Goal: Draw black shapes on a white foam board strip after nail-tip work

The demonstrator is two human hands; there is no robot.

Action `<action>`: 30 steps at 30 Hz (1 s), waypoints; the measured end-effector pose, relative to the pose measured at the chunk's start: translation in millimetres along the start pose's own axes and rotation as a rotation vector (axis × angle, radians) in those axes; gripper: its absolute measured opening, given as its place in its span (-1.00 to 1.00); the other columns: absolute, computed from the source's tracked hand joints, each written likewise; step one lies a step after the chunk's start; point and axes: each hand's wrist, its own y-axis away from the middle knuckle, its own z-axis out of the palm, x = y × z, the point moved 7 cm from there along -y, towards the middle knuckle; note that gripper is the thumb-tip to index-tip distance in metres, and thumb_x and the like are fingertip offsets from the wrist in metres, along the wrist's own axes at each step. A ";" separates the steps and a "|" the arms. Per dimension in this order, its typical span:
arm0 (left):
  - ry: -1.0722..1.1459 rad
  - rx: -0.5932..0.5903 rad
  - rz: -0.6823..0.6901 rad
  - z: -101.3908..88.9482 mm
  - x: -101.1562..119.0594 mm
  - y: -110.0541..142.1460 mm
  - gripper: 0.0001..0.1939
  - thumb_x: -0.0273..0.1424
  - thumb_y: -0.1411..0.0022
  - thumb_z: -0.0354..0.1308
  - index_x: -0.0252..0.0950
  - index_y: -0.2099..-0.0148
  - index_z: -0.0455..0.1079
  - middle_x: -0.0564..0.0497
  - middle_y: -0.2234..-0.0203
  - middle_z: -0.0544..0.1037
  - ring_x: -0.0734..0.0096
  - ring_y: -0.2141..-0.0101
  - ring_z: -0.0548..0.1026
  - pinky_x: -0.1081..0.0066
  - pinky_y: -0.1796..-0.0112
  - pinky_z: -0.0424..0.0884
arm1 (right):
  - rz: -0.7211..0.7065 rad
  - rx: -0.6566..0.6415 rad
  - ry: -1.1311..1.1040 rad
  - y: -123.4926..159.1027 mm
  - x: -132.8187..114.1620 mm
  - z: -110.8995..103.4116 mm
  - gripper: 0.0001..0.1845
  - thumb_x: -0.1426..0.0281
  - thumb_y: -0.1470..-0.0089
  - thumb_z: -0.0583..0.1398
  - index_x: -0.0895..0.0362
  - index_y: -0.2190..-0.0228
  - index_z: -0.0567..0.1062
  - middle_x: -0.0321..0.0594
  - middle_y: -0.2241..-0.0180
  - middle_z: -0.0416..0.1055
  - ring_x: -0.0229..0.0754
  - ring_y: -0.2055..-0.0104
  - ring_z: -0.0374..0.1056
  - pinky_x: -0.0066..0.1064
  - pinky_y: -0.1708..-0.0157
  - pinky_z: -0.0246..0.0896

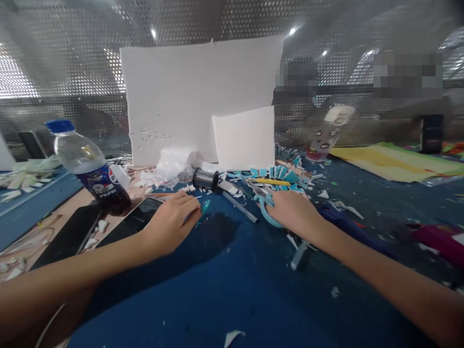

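Observation:
My right hand is closed on a pair of scissors with light blue handles, its blades pointing away from me toward the scraps. My left hand is held low over the blue table, fingers curled together. At its fingertips shows a small translucent teal piece; whether the fingers grip it I cannot make out. Beyond my hands lie a dark spool, a clear glue stick and a yellow pencil-like stick. Another glue stick rests below my right wrist.
A Pepsi bottle stands at the left beside dark phone-like slabs. White foam boards lean at the back. Blue and white scraps litter the table. At right are a white tumbler, yellow sheet and magenta object.

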 end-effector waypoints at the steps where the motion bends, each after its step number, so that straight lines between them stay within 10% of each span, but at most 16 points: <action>1: -0.011 -0.040 0.014 5.6 -1.0 -8.5 -0.70 -0.46 -0.36 -0.14 -0.30 0.44 0.24 -0.01 0.51 0.40 0.35 0.39 0.33 0.36 0.31 0.29 | 0.010 -0.019 0.017 -0.3 0.4 1.3 -0.61 0.27 -0.09 0.14 0.20 0.68 0.39 -0.09 0.64 0.35 -0.10 0.53 0.35 -0.34 0.49 0.15; 9: -0.147 -0.219 -0.004 37.0 -14.4 -53.9 -0.82 -0.38 -0.26 0.03 -0.32 0.32 0.41 -0.11 0.37 0.46 0.18 0.26 0.41 0.32 0.32 0.33 | 0.077 -0.100 0.088 2.1 5.3 4.4 -0.66 0.30 -0.19 0.17 0.23 0.05 0.40 -0.07 0.07 0.39 -0.12 0.13 0.39 -0.19 0.16 0.36; 18: -0.051 -0.226 -0.184 9.3 -18.4 -70.9 -0.72 -0.19 0.01 0.31 -0.28 0.41 0.37 -0.07 0.42 0.47 0.12 0.29 0.43 0.28 0.31 0.36 | 0.083 -0.072 0.077 3.5 7.4 -7.5 -0.66 0.32 -0.20 0.16 0.19 0.01 0.38 -0.08 0.01 0.36 -0.09 0.08 0.38 -0.15 0.13 0.35; 24: 0.161 -0.009 -0.522 -7.8 -62.0 -131.6 -0.57 -0.12 -0.19 0.16 -0.39 0.07 0.35 -0.20 0.21 0.48 0.15 0.20 0.45 0.21 0.21 0.40 | 0.077 -0.049 0.102 1.8 5.4 -12.0 -0.65 0.32 -0.20 0.16 0.20 0.01 0.38 -0.07 0.02 0.36 -0.09 0.08 0.38 -0.14 0.13 0.36; 30: 0.412 0.109 -0.804 36.0 -90.2 -182.6 -0.65 -0.30 -0.29 0.11 -0.33 -0.08 0.30 -0.12 0.03 0.42 0.24 0.10 0.46 0.16 0.14 0.45 | -0.003 0.024 0.165 -0.4 2.5 -16.8 -0.65 0.32 -0.20 0.17 0.21 0.01 0.38 -0.06 0.02 0.36 -0.09 0.08 0.38 -0.15 0.13 0.36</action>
